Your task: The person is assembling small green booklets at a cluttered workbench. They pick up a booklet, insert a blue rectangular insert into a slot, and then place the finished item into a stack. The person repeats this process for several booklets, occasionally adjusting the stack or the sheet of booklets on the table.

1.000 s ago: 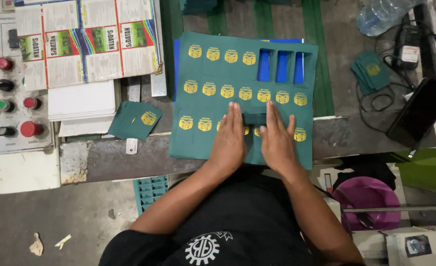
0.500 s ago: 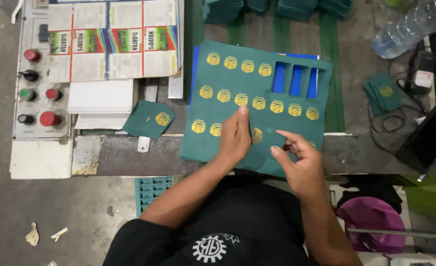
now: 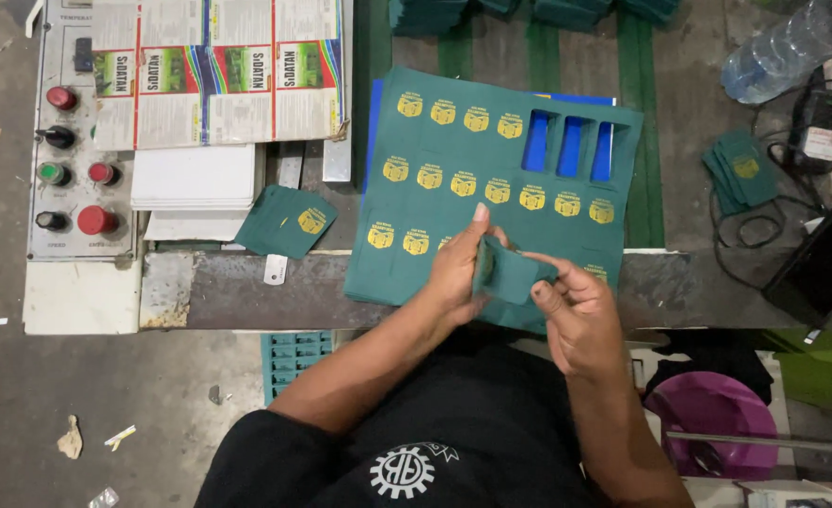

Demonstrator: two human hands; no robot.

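Both hands pinch one green punched card (image 3: 510, 275) over workbench front edge (image 3: 246, 292): left hand (image 3: 455, 275) and right hand (image 3: 574, 315) closed on it. Green die-cut sheet (image 3: 453, 188) beneath: three slots empty, most cards left. Loose card (image 3: 289, 221) lies left.
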